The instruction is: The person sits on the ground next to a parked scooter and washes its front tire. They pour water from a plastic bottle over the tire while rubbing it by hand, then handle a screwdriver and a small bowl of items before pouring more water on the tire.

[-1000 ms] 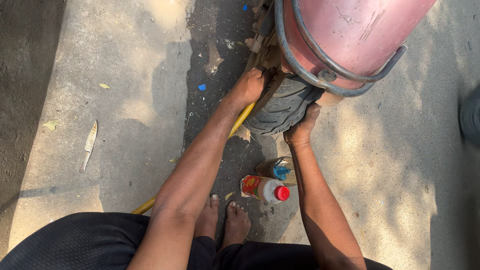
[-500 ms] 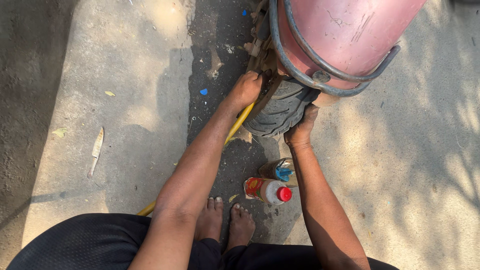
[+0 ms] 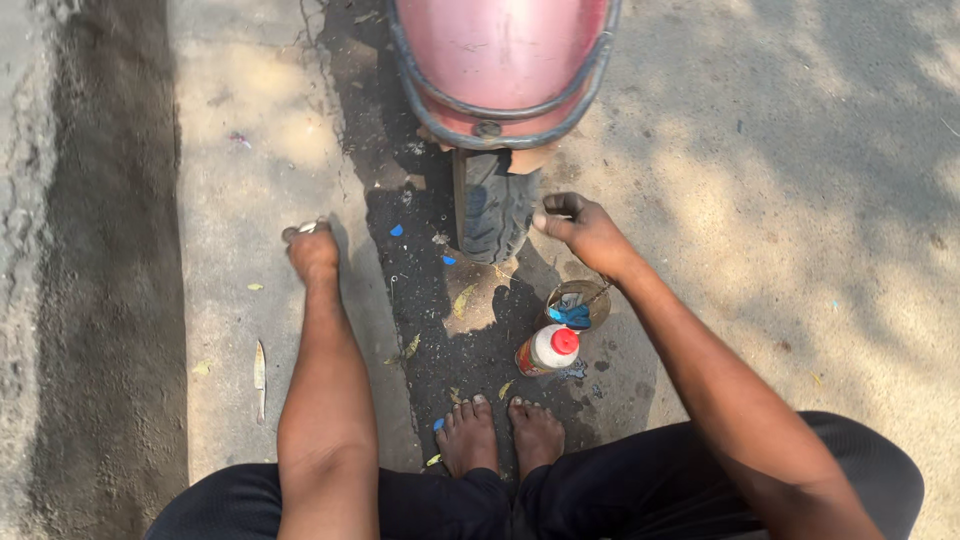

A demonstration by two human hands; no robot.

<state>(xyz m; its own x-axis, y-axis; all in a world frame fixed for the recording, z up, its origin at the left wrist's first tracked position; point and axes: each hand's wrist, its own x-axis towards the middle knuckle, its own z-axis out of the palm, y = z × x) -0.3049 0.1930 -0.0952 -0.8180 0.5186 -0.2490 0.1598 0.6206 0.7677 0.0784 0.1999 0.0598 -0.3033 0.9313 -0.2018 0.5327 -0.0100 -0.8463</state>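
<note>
I squat barefoot behind a pink scooter (image 3: 500, 60) whose dark rear tyre (image 3: 497, 212) stands on the stained ground. My left hand (image 3: 312, 250) is a closed fist out to the left of the tyre, over the concrete, with a small shiny metal piece showing between the fingers. My right hand (image 3: 580, 228) hovers just right of the tyre with its grimy fingers curled in and nothing visible in them. Below it stand a small round tin (image 3: 580, 303) holding something blue and a bottle with a red cap (image 3: 548, 350) lying tilted.
My bare feet (image 3: 500, 435) rest on the dark oily patch in front of the bottle. A slim blade-like sliver (image 3: 260, 378) lies on the concrete at left. A darker strip of ground (image 3: 100, 300) runs along the left edge. Small blue scraps and leaves lie around.
Both hands have come off the tyre: the left swung out to the left, the right drew back a little. The yellow tool by the tyre is no longer seen. The view shifted right.
</note>
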